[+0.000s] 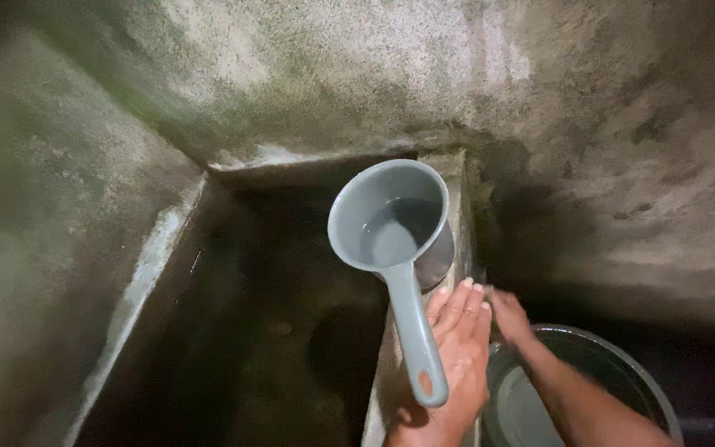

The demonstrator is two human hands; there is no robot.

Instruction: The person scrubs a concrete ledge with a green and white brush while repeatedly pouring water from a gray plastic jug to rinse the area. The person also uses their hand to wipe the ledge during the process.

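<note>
Water's sitting in the grey dipper [389,219] balancing unheld on the tank wall [459,207]; left hand [457,348] lying flat beside its handle, right hand [510,316] grip hidden, so a bump could be tipping it.

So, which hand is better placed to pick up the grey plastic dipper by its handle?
The left hand. It lies right beside the long handle of the grey plastic dipper, fingers alongside it on the concrete tank wall. The right hand is further off, over the round dark basin.

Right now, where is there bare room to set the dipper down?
Little. The tank's rim is narrow; the grey dipper and left hand crowd its near end. The basin beside it is partly open past the right hand. The tank's inside is dark.
</note>
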